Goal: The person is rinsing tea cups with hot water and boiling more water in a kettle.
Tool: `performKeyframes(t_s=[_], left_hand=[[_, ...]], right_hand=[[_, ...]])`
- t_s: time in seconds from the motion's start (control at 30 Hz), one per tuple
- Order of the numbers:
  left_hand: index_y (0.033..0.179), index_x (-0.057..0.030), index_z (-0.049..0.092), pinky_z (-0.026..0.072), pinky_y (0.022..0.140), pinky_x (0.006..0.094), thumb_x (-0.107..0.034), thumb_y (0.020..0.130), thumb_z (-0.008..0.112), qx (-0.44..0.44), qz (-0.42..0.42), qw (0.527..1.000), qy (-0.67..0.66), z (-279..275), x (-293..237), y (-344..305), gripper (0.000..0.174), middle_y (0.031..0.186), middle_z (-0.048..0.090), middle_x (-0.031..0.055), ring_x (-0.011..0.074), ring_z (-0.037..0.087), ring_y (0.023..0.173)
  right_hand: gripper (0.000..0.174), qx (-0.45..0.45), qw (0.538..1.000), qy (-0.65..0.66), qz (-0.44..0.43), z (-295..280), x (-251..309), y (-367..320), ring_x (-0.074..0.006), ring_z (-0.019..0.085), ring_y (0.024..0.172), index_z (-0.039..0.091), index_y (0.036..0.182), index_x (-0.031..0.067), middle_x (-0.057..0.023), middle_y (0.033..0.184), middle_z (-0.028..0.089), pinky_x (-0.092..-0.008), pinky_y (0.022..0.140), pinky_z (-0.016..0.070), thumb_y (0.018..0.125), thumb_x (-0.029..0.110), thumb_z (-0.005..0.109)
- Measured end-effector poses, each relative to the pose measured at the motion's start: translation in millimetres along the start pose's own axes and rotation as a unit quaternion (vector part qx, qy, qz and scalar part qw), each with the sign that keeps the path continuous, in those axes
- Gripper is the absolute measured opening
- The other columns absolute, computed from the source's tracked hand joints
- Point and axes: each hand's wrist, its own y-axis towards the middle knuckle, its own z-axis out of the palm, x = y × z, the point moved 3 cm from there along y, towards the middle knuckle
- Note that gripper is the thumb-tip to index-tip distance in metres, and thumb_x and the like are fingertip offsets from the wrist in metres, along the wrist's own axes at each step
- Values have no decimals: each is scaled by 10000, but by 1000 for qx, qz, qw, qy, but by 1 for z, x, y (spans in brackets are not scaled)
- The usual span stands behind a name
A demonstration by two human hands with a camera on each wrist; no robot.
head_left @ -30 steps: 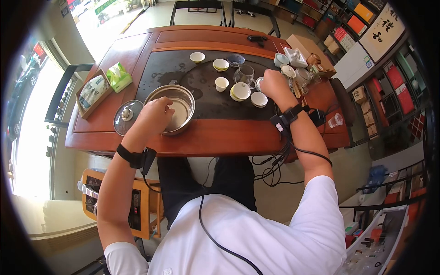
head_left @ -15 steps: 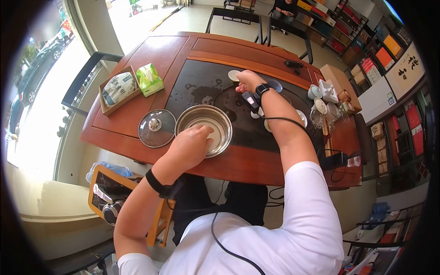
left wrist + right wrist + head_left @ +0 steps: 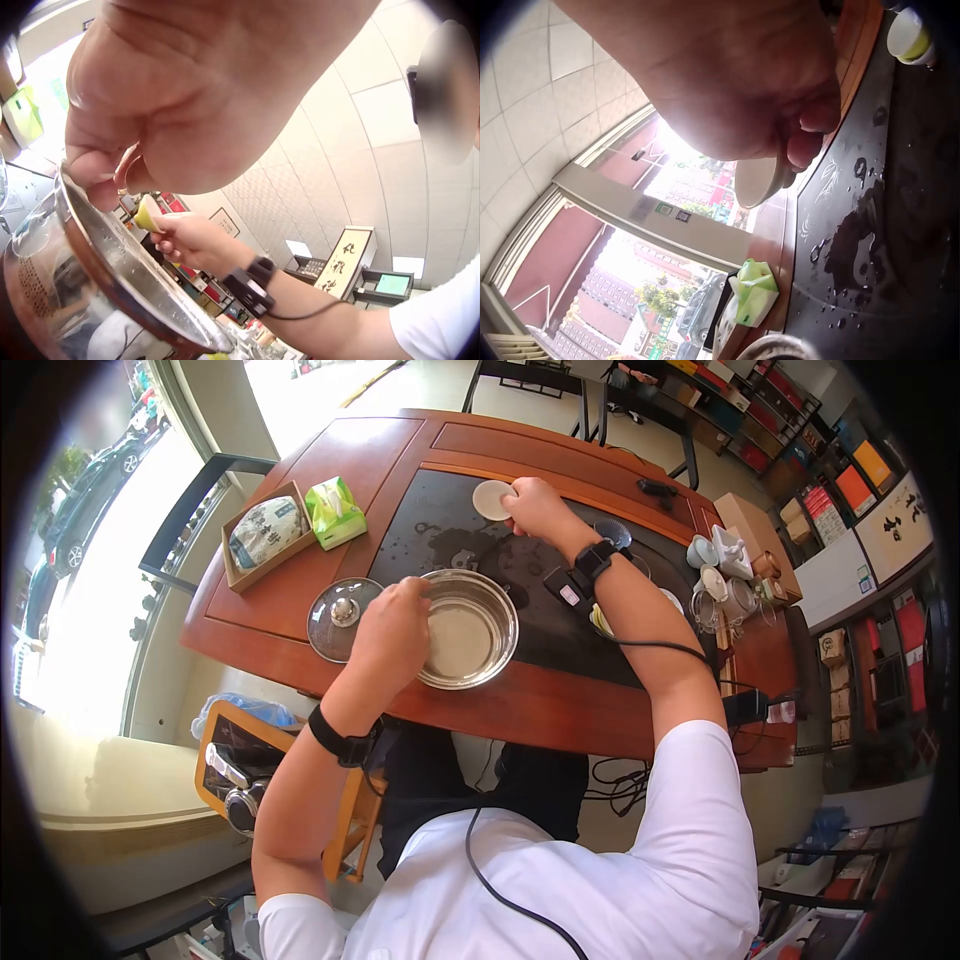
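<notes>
One-handed, pinching a pale cup point(image 3: 491, 501) at the fingertips of the nearly closed right hand point(image 3: 541, 510), tilted above the dark tray point(image 3: 555, 645); left of that grip, curling left hand point(image 3: 395, 628) at the steel pot's point(image 3: 495, 660) rim, cannot tell if holding it

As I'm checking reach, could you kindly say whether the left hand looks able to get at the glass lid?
Probably yes: in the head view, the left hand is close beside the glass lid, and nothing seems to cover the lid's knob.
</notes>
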Motion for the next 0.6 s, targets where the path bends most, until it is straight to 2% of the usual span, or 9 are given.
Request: performKeyframes(t_s=[0.03,0.1,0.13,0.17,0.23,0.37,0.47,0.57,0.6], left_hand=[[1262,28,698,559,970,487,-142,1069,589,-9,-24,1000,1,-4,1,2,279,1131,760,263,432,720,1096],[1237,39,712,563,957,492,-157,1060,607,-14,-61,998,8,-12,2,6,284,1097,766,271,435,727,1079],[1220,45,722,565,955,495,-166,1056,616,-8,-72,997,12,-13,3,9,287,1086,767,275,438,730,1070],[1203,51,731,566,952,498,-174,1051,625,-3,-81,997,18,-15,4,10,292,1075,768,278,442,733,1062],[1143,57,756,568,949,491,-186,1046,638,-4,-58,997,50,-12,8,9,288,1054,770,278,442,738,1039],[1055,64,783,573,934,492,-217,1036,669,24,-51,992,113,-3,10,8,305,1029,772,286,462,739,1014],[1007,72,783,603,816,466,-209,1032,682,49,-48,989,134,4,16,8,300,931,780,265,402,774,848],[991,103,762,592,636,432,-177,1017,688,169,-122,977,48,-1,7,9,291,802,759,229,302,755,652],[988,114,754,575,596,416,-163,1009,686,176,-148,973,19,-1,3,9,285,772,745,215,269,737,618]], right_hand=[[259,6,998,-1,-62,0,22,-22,-150,665,562,727,1064,-35,-102,787,741,-326,532,522,1058,172,572],[273,45,989,-63,-124,4,62,-69,-248,716,644,713,1060,-47,-167,818,749,-386,611,560,1044,199,596],[292,0,956,-161,-245,16,68,-86,-381,743,793,694,1023,-51,-244,863,742,-466,738,585,1030,231,618],[286,10,935,-197,-294,31,76,-108,-474,716,940,673,985,-40,-282,911,726,-517,851,574,1019,240,625],[200,63,910,-315,-261,57,87,-143,-431,766,877,656,997,-5,-222,889,748,-504,778,617,1010,193,624],[132,-20,844,-433,-315,91,79,-161,-329,805,824,660,1002,10,-148,899,796,-439,717,656,955,134,655],[171,15,874,-385,-296,98,69,-158,-292,810,816,745,1017,21,-148,955,817,-419,692,636,911,144,691],[164,194,870,-411,-192,105,71,-136,-253,777,714,759,986,-3,-139,892,807,-415,653,615,922,106,655],[168,221,917,-314,-106,97,73,-134,-236,758,692,759,985,-12,-134,872,797,-404,633,604,928,89,637]])
